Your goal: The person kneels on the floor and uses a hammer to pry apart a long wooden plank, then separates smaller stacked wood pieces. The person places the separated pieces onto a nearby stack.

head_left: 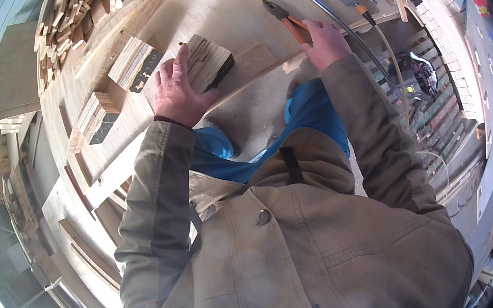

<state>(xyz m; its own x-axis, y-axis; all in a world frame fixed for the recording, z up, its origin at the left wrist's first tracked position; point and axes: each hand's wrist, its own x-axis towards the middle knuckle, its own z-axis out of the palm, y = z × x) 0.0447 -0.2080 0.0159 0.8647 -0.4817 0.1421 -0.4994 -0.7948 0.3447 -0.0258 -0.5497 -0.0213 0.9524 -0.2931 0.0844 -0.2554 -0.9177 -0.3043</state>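
Note:
My right hand [325, 45] is closed round the orange handles of a pair of pliers [290, 22], whose dark jaws point away to the far left over the worktable. My left hand [180, 97] is stretched out with its fingers and thumb apart. It lies against the left side of a block of stacked wood strips [206, 59] with a dark end face; whether it presses on the block I cannot tell. Two similar wood blocks stand to its left: one larger block [133, 63] and one smaller block [95, 116], both with dark markings on one side.
A heap of loose wood offcuts [70, 18] lies at the far left of the wooden worktable [173, 20]. At the far right are a curved metal tube [327, 12] and an air hose [394, 53]. Stacked pale wood strips [449, 34] stand at the right.

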